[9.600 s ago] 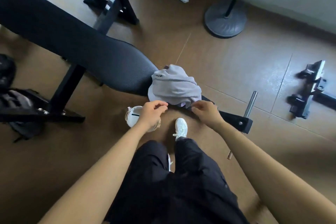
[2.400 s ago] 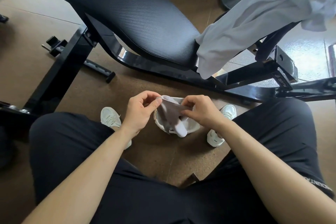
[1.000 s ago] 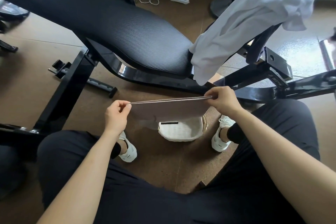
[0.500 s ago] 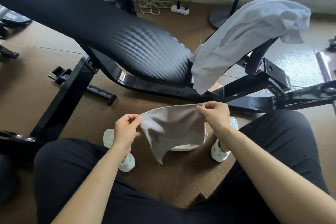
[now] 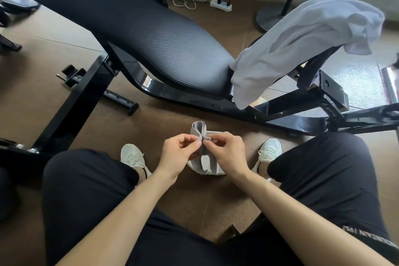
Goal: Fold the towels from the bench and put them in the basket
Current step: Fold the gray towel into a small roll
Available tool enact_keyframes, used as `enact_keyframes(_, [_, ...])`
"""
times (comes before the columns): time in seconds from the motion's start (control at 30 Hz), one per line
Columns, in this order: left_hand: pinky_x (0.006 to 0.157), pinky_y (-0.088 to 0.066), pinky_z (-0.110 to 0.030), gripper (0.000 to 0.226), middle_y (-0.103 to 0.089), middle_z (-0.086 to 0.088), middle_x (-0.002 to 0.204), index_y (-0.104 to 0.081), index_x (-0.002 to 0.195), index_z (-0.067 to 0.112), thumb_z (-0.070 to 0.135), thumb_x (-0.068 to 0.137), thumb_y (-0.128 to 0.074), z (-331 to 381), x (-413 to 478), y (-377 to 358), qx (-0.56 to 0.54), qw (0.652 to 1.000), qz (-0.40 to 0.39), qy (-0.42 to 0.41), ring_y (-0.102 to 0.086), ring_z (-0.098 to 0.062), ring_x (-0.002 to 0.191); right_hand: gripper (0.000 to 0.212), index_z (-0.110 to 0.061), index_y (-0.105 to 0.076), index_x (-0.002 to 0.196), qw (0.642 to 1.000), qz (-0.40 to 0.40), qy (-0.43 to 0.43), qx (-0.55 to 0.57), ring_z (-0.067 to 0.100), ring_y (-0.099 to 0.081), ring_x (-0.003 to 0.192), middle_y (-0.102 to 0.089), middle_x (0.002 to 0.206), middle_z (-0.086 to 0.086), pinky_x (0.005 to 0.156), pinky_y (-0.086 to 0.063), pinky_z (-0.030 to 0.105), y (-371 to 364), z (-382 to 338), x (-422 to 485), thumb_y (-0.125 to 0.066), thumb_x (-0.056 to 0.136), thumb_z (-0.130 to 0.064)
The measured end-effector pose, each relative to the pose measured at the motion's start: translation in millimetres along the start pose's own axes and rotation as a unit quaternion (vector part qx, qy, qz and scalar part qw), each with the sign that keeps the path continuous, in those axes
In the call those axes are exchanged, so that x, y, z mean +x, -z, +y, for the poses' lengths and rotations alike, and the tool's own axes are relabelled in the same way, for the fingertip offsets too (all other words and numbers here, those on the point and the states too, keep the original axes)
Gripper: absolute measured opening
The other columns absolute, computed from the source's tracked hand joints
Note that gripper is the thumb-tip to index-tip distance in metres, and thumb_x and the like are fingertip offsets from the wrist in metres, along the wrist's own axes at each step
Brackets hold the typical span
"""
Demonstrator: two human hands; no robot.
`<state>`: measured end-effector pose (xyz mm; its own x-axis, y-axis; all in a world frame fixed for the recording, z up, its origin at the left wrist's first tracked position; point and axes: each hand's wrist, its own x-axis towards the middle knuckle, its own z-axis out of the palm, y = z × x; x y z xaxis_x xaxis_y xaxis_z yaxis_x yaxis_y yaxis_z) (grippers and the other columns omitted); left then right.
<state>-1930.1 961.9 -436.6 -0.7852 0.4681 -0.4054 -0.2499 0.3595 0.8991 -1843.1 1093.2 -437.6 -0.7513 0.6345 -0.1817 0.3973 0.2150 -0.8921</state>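
Just below the centre of the frame, the left hand (image 5: 177, 154) and the right hand (image 5: 226, 153) meet with their fingertips nearly touching, both pinched shut on a small grey cloth towel (image 5: 201, 151). The towel is gathered between them: a doubled-over loop of it stands up above the fingers, and the rest hangs down in soft folds below the palms. Directly beneath the hanging cloth a pale rounded shape shows between the wrists, mostly hidden; whether this is the basket cannot be told from here. The hands and towel hover above the brown floor (image 5: 164, 119), between the person's knees in black trousers (image 5: 86, 190) and between two white lace-up sneakers (image 5: 132, 156). Across the upper half of the frame runs the black padded workout bench with a ribbed seat (image 5: 164, 43), the table of this scene, on a glossy black steel frame. At the upper right, a large white crumpled towel (image 5: 302, 41) drapes over the lower end of the table, one corner hanging down past the frame toward the floor. Near the top centre, a white power strip (image 5: 221, 4) with coiled cables lies on the floor by the wall.
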Motion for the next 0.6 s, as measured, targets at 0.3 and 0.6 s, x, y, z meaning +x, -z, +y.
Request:
enact_keyframes(0.3, [0.091, -0.06, -0.038, 0.021, -0.078, 0.001, 0.1, -0.075, 0.104, 0.019, 0.022, 0.084, -0.082, -3.5, 3.1, 0.8, -0.022, 0.999, 0.002, -0.026, -0.073, -0.018, 0.099, 0.032, -0.022, -0.077, 0.118, 0.997, -0.057, 0.033, 0.027, 0.002, -0.065, 0.099, -0.073, 0.106, -0.009, 0.082, -0.055, 0.016, -5.3, 1.4, -5.6, -0.063, 0.093, -0.007])
enact_keyframes(0.6, [0.073, -0.057, -0.017, 0.011, -0.074, 0.012, 0.09, -0.074, 0.1, 0.022, 0.023, 0.089, -0.077, -1.7, 5.1, 15.1, 0.124, 0.983, 0.053, -0.127, -0.069, -0.003, 0.087, 0.036, -0.033, -0.077, 0.108, 0.993, -0.112, 0.032, 0.022, 0.006, -0.055, 0.112, -0.057, 0.116, -0.012, 0.091, -0.05, 0.02, 3.1, 9.4, 8.4, -0.065, 0.09, -0.004])
